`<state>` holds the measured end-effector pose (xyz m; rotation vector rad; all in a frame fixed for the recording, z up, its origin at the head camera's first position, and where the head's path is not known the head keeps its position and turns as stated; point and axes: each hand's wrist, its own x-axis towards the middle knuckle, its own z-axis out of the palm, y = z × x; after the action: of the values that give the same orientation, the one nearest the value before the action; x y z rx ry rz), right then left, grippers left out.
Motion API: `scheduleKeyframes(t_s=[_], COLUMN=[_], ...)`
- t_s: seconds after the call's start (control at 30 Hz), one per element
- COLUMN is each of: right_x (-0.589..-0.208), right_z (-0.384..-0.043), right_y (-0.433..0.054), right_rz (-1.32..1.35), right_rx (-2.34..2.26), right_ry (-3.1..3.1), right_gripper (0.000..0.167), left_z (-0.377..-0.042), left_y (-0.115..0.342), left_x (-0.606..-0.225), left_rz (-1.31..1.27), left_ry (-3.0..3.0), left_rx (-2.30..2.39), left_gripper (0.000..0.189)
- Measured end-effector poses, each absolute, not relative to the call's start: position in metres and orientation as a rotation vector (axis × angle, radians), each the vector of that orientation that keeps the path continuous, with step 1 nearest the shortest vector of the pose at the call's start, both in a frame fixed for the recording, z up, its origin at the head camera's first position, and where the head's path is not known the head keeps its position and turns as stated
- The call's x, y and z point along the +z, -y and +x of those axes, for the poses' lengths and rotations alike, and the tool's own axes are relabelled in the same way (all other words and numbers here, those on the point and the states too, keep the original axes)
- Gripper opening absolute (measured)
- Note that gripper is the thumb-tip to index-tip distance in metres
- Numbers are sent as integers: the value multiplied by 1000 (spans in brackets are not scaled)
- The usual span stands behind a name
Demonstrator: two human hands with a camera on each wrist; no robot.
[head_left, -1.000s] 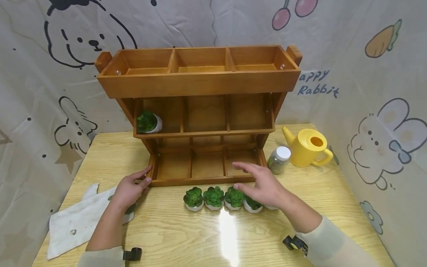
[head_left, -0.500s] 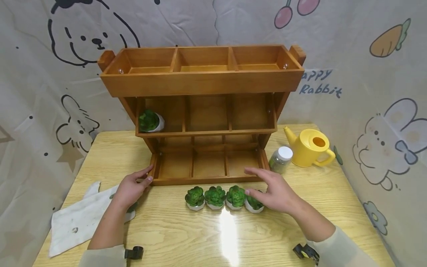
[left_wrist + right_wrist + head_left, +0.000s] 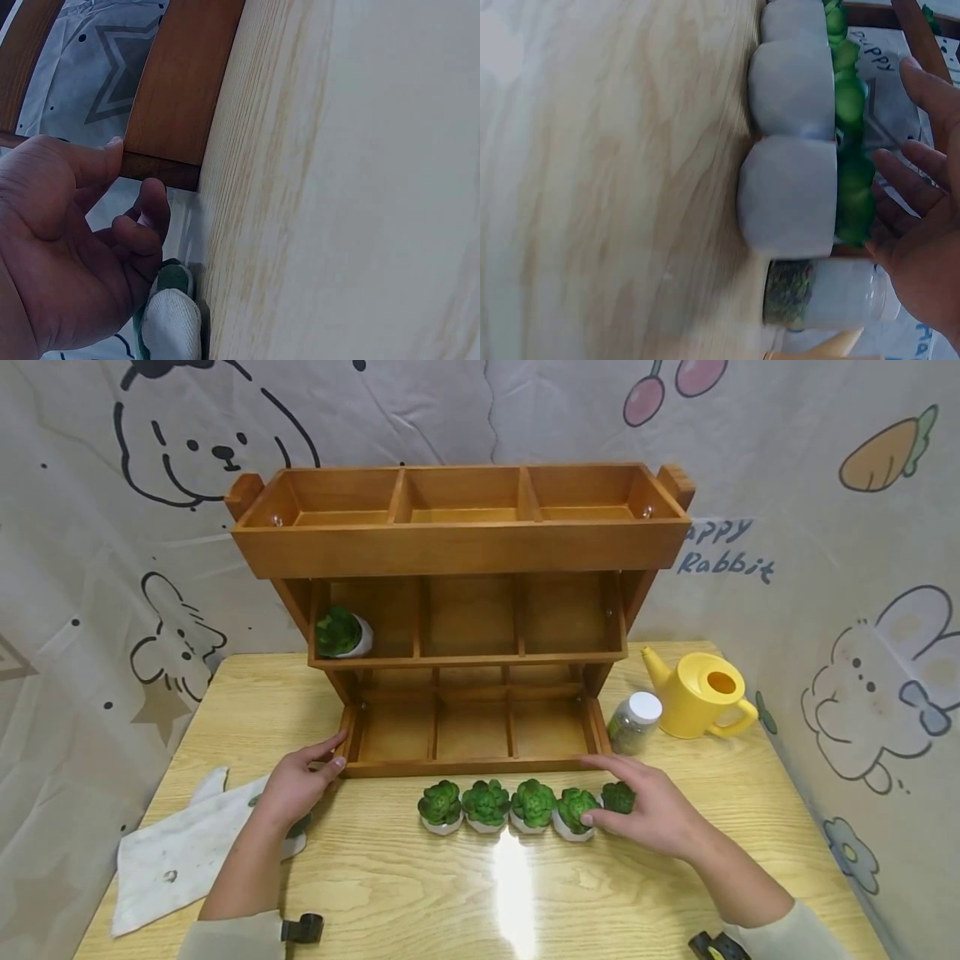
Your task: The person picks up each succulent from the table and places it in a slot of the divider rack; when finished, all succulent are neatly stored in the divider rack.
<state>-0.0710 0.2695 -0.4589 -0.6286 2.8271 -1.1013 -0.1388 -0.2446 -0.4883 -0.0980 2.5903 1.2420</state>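
My left hand (image 3: 296, 785) holds the lower left front corner of a three-tier wooden shelf (image 3: 465, 550), its thumb and fingers at the corner in the left wrist view. In front of the shelf stands a row of several small potted succulents (image 3: 533, 803) in white pots. My right hand (image 3: 656, 806) hovers at the right end of that row, thumb and fingers spread and nothing held. Its fingers come near the leaves of the end succulent (image 3: 855, 199), partly covered by the hand in the head view. Another succulent (image 3: 339, 632) lies tipped in the middle tier's left compartment.
Right of the shelf stand a clear jar (image 3: 634, 722) with a white lid and a yellow watering can (image 3: 701, 695). White work gloves (image 3: 176, 847) lie on the table at the left. A printed cloth (image 3: 795, 468) surrounds the table at back and sides.
My right hand has moved right along the row of succulents, uncovering the fourth plant and part of the end one. My left hand has stayed at the shelf corner.
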Motion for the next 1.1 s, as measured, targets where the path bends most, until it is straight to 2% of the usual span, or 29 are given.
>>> scheduleKeyframes(t_s=[0.43,0.87,1.1], right_x=[-466,-483,-481], right_z=[-67,-57,-61], right_y=[-291,-298,-301], right_rz=[-548,-534,-496], right_rx=[-1032,-964,-944], right_ry=[-2792,-2803,-2807], right_gripper=[90,94,93], left_z=[-140,-130,-136], left_y=[245,244,244], left_x=[-483,-489,-489], left_rz=[-85,-108,-102], left_ry=[-2587,-2571,-2594], left_rx=[1268,1267,1259], left_gripper=[55,54,53])
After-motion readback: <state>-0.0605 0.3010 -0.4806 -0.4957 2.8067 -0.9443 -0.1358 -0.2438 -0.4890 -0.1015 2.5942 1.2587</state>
